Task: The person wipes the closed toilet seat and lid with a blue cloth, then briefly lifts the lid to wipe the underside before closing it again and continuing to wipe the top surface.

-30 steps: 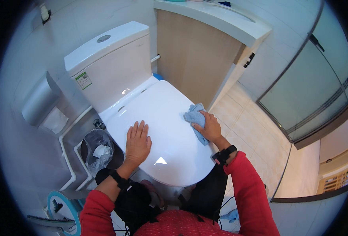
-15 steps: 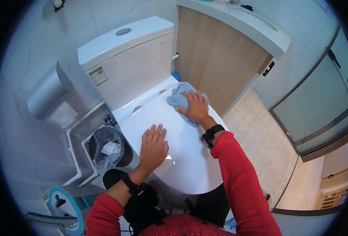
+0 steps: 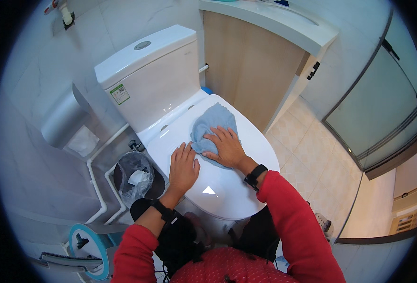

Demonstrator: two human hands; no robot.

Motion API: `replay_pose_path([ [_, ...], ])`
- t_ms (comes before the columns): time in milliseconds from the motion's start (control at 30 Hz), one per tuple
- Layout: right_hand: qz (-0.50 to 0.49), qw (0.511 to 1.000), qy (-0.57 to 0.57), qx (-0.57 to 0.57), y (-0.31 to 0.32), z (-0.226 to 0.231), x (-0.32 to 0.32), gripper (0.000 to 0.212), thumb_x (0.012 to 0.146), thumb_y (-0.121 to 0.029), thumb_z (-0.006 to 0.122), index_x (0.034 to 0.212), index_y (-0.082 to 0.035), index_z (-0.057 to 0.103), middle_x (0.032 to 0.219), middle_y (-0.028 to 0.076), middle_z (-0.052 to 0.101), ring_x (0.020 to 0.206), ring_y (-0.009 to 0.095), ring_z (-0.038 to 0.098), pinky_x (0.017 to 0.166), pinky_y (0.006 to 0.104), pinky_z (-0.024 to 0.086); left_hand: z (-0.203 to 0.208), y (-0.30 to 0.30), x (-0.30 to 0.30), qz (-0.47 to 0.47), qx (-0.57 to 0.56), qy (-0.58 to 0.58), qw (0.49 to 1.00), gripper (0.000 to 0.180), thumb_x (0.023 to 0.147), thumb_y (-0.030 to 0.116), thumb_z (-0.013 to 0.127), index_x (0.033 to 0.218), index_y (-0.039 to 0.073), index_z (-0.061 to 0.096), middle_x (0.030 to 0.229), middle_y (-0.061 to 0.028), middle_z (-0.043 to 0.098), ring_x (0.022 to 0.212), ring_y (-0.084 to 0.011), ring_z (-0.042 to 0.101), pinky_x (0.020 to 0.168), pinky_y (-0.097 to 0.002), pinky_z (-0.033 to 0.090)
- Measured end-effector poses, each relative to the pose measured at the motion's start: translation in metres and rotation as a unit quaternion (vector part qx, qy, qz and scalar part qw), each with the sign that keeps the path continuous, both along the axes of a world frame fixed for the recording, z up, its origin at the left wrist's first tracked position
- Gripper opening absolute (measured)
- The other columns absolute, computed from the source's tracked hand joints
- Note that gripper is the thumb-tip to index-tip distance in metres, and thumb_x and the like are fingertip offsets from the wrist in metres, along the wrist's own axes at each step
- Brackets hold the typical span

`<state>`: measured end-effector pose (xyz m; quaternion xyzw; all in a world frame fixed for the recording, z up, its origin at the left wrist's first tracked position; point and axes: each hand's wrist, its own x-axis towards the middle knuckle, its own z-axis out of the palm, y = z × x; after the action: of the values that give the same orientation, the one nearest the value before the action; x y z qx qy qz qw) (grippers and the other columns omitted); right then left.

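A light blue cloth lies spread, with some folds, on the closed white toilet lid. My right hand rests palm down on the cloth's lower right part, fingers spread over it and pressing it to the lid. My left hand lies flat on the left side of the lid, fingers extended. Its fingertips are beside the cloth's left corner; whether they touch it I cannot tell. Behind the lid stands the white toilet tank with a round flush button on top.
To the left are a lined waste bin, white pipes and a grey paper dispenser. A wood-fronted cabinet stands close on the right, beyond it a glass door. A blue-rimmed round object sits at lower left.
My right hand has moved left and nearer to me, and the bunched cloth now lies more spread out toward the lid's middle. My left hand stays on the lid's left side.
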<state>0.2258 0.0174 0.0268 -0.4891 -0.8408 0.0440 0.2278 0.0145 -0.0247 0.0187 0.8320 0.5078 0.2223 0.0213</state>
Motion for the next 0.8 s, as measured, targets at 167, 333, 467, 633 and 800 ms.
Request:
replay_pose_path([
  [167,-0.019,0.999,0.028,-0.004,-0.062,0.005,0.005,0.056,0.088,-0.049,0.067,0.133,-0.017,0.057,0.135,0.015,0.052,0.124,0.034,0.047,0.106,0.0468,0.033,-0.001,-0.003,0.000,-0.001,0.021,-0.002,1.000,0.043,0.091,0.014,0.056,0.131,0.000,0.055,0.144,-0.0165,0.048,0.138,-0.0344,0.039,0.117,-0.0481,0.026],
  [333,-0.034,0.988,0.032,-0.146,-0.111,0.021,0.005,0.053,0.087,-0.044,0.070,0.130,-0.015,0.059,0.125,0.016,0.057,0.113,0.035,0.053,0.098,0.0423,0.042,-0.002,-0.005,0.002,-0.007,0.030,-0.029,0.999,0.042,0.091,0.007,0.055,0.132,-0.002,0.054,0.143,-0.0193,0.050,0.139,-0.0369,0.039,0.116,-0.0480,0.026],
  [467,-0.093,0.896,0.317,-0.297,-0.120,0.031,0.020,0.057,0.095,-0.051,0.062,0.130,-0.007,0.057,0.114,0.021,0.065,0.107,0.030,0.063,0.092,0.0395,0.049,-0.006,-0.005,0.000,-0.001,0.037,-0.028,0.999,0.040,0.092,0.008,0.055,0.131,-0.002,0.055,0.141,-0.0188,0.051,0.138,-0.0366,0.040,0.116,-0.0474,0.027],
  [633,-0.207,0.950,0.199,-0.124,-0.093,0.028,0.067,0.056,0.092,-0.045,0.064,0.135,-0.012,0.053,0.135,0.021,0.053,0.127,0.037,0.049,0.104,0.0474,0.040,-0.011,-0.004,0.003,0.013,0.049,-0.019,0.999,0.039,0.093,0.010,0.054,0.130,0.000,0.056,0.141,-0.0167,0.052,0.137,-0.0352,0.041,0.116,-0.0465,0.028],
  [800,-0.170,0.984,-0.045,-0.028,-0.099,0.003,0.061,0.056,0.087,-0.041,0.068,0.139,-0.026,0.052,0.151,0.015,0.039,0.139,0.037,0.036,0.110,0.0576,0.029,-0.014,-0.002,0.002,0.021,0.056,-0.005,0.998,0.038,0.094,0.014,0.053,0.129,0.001,0.059,0.142,-0.0149,0.052,0.137,-0.0324,0.041,0.117,-0.0459,0.027],
])
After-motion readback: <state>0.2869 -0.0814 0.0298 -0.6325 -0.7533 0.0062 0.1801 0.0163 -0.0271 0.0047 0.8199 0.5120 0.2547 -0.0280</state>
